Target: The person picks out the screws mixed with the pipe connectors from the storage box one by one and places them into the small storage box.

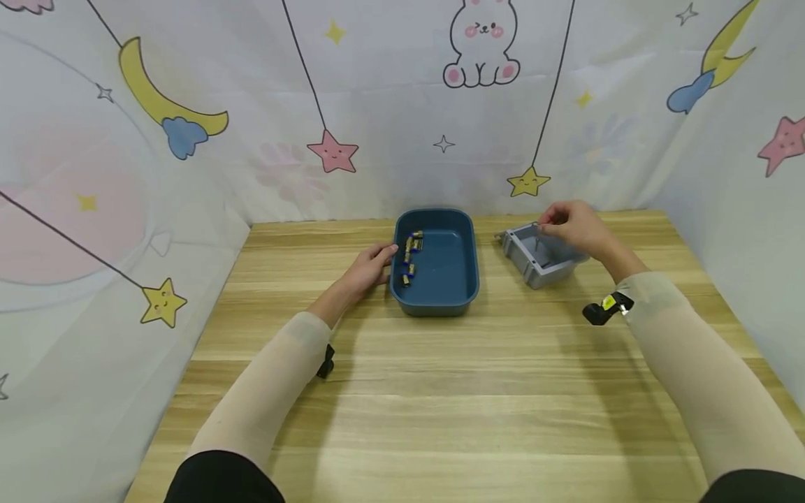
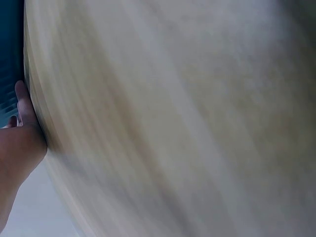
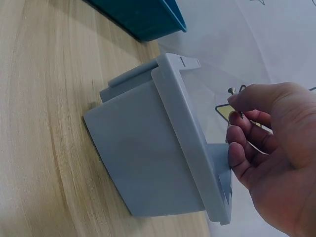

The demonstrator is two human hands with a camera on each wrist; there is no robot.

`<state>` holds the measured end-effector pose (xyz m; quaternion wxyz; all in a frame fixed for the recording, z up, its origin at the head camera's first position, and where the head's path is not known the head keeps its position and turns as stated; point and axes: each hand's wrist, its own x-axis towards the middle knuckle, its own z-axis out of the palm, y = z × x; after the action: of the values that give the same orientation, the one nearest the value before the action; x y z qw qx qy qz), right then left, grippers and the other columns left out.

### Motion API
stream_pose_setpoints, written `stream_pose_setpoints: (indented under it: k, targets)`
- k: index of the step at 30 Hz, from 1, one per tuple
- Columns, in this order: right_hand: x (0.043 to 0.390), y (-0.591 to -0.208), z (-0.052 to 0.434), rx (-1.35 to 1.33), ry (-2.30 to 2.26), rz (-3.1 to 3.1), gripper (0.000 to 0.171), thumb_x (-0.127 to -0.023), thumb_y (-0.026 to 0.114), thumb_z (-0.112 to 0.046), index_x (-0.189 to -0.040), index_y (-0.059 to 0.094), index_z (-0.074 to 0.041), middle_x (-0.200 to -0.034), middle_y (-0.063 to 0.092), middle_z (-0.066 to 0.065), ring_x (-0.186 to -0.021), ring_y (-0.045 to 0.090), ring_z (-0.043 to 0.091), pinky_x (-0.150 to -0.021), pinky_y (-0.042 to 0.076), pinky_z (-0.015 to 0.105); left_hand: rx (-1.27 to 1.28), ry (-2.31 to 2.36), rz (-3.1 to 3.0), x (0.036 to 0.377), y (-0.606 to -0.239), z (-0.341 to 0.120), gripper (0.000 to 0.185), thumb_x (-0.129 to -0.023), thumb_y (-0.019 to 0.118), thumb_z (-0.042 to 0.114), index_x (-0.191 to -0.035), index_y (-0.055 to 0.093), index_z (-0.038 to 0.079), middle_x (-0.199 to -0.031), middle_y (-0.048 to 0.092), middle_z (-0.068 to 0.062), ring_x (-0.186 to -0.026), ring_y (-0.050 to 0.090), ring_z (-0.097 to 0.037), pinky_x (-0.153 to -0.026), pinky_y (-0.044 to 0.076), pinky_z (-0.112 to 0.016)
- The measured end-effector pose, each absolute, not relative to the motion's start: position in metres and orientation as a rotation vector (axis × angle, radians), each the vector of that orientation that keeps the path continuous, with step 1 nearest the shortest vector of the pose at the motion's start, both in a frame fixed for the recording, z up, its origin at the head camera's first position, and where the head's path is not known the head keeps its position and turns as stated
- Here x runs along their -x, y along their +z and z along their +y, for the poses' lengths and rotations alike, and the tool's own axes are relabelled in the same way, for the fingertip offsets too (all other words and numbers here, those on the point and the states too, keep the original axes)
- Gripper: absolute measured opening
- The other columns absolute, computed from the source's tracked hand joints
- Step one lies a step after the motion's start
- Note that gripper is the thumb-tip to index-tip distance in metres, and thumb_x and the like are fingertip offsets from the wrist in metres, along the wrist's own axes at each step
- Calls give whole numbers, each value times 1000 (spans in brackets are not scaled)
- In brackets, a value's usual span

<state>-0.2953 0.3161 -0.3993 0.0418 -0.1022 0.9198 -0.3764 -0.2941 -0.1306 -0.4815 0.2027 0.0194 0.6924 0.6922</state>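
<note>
A screw (image 3: 231, 91) is pinched between thumb and forefinger of the right hand (image 3: 277, 136), over the open top of the grey bin (image 3: 143, 153). Its round head sticks out past the thumb, and a bit of thread shows below. The other fingers of that hand are curled near the bin's rim; whether they touch it I cannot tell. Thin dark bits show inside the bin, too small to make out.

The bin sits at a slant on the surface (image 1: 440, 405), to the right of the blue tray (image 1: 434, 308) and apart from it. Small gold-and-dark cylinders (image 1: 407, 257), which look like batteries, lie in an uneven line along the tray's left side. The left hand (image 1: 367, 270) touches the tray's left rim and outer wall, its fingers fairly straight.

Pale sleeves (image 1: 704, 356) cover both forearms, with a small black device (image 1: 606, 309) at each wrist. Behind hangs a white cloth (image 1: 390, 84) printed with stars, moons and a rabbit.
</note>
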Motion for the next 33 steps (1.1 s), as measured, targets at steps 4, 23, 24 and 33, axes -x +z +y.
stream_pose_setpoints:
  k: [4,23,24,33]
  targets:
    - [296,-400,316,301,-1156,2807,17,-105,67,-14,-110,69,2,-105,67,13,-97,58,24,-76,49,24,-49,1929,1939,294,-482,-131,70,-110,58,43,-163,35,3,-161,45,-17,-144,51,-27,-104,57,-40]
    - [296,-406,313,254,-1188,2845,21,-105,68,-19,-111,69,2,-104,67,14,-93,57,23,-73,48,25,-62,1929,1946,294,-482,-129,66,-112,55,40,-163,34,2,-162,44,-17,-145,50,-27,-105,56,-41]
    - [296,-406,313,253,-1189,2845,22,-105,68,-19,-112,69,2,-104,67,14,-93,57,23,-73,48,25,-61,1927,1948,294,-481,-129,66,-112,54,39,-163,34,3,-162,44,-17,-145,50,-27,-105,56,-41]
    - [297,-406,312,263,-1178,2854,21,-105,68,-19,-112,69,1,-105,67,14,-94,58,23,-73,48,24,-60,1928,1938,295,-482,-130,69,-111,56,42,-163,34,2,-161,45,-18,-145,50,-27,-105,56,-40]
